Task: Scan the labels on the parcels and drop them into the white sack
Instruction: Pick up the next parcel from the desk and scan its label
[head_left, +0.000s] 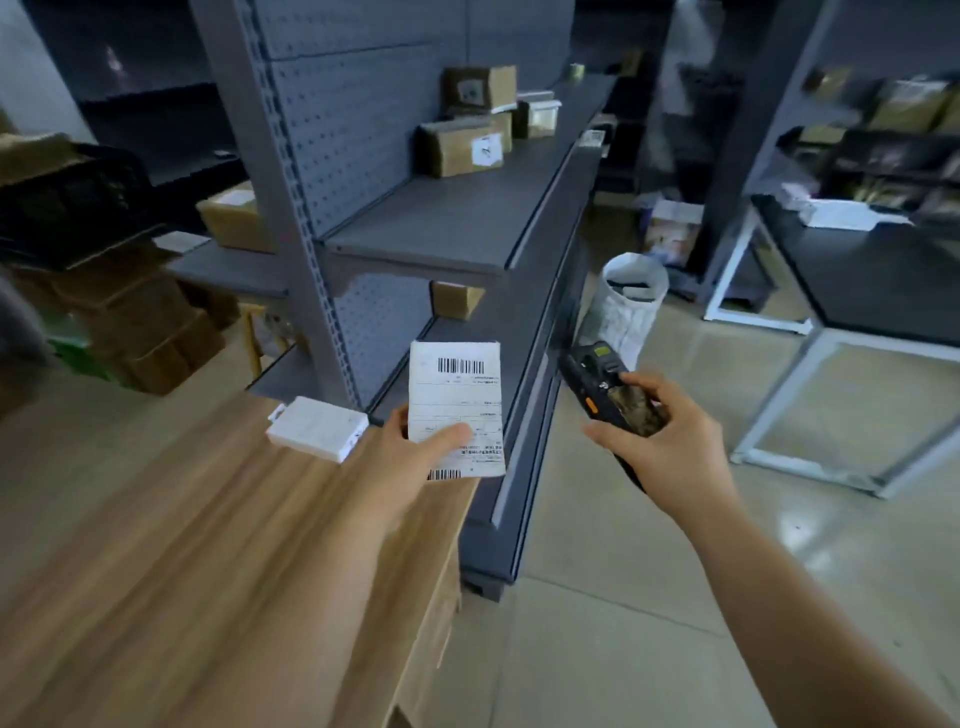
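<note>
My left hand (415, 448) grips a flat white parcel (456, 400) by its lower edge, its label with two barcodes facing me. My right hand (662, 441) holds a black handheld scanner (605, 387) with an orange side button, its head level with the parcel and a little to the right of it. The white sack (626, 306) stands open on the floor beyond the scanner, beside the shelf end, with something dark inside.
A small white box (317, 427) lies on the wooden table (208, 545) at left. Grey metal shelving (457, 218) ahead carries several brown cardboard parcels (462, 143). A black-topped table with a white frame (841, 312) stands at right. The tiled floor lies between.
</note>
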